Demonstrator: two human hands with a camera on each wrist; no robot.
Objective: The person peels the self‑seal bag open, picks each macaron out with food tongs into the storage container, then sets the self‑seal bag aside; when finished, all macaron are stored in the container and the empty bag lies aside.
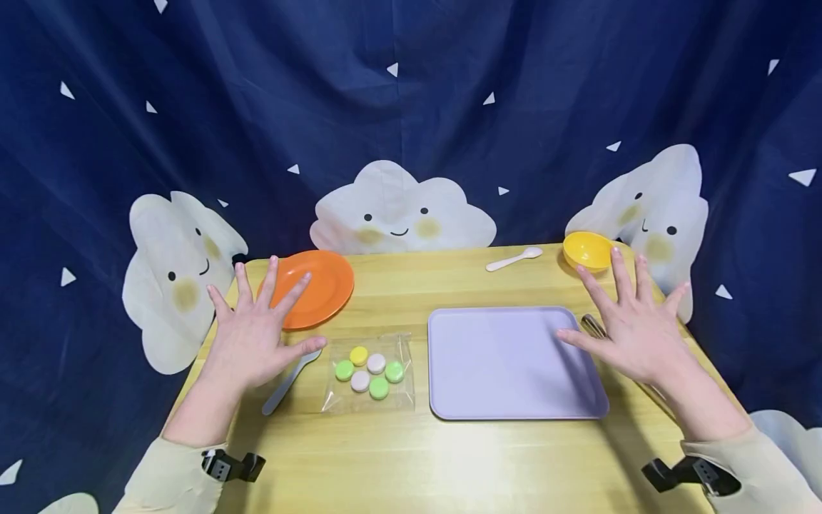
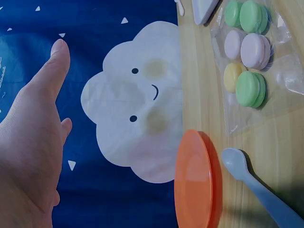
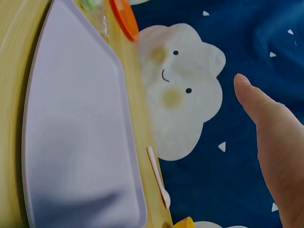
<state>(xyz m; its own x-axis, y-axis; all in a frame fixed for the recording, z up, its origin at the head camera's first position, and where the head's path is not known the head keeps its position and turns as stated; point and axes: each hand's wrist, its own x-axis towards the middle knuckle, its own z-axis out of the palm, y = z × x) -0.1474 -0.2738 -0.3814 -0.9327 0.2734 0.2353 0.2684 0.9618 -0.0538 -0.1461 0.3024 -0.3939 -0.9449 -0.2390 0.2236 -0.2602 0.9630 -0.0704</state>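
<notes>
Head view shows both hands held over the wooden-grained table (image 1: 507, 464), fingers straight and spread wide apart. Beside the left hand's (image 1: 253, 339) thumb lies a smooth blue spoon (image 1: 285, 389), its long axis slanting, bowl toward the far right and handle toward the near left. Past that hand's fingertips is a round, glossy orange plate (image 1: 327, 293). To the right of the spoon, a clear, crinkled bag (image 1: 339, 401) holds layered, macaron-like rounds (image 1: 376, 364) in green, lilac and yellow. Near the right hand (image 1: 642, 332) sits a matte lilac tray (image 1: 501, 364), rectangular with rounded corners, its long axis running side to side. A shiny utensil (image 1: 592, 327), seemingly metal but partly hidden under that hand, slants from far left to near right. Beyond, a yellow bowl (image 1: 584, 250) stands upright; a pale spoon (image 1: 510, 261) points its bowl toward it.
</notes>
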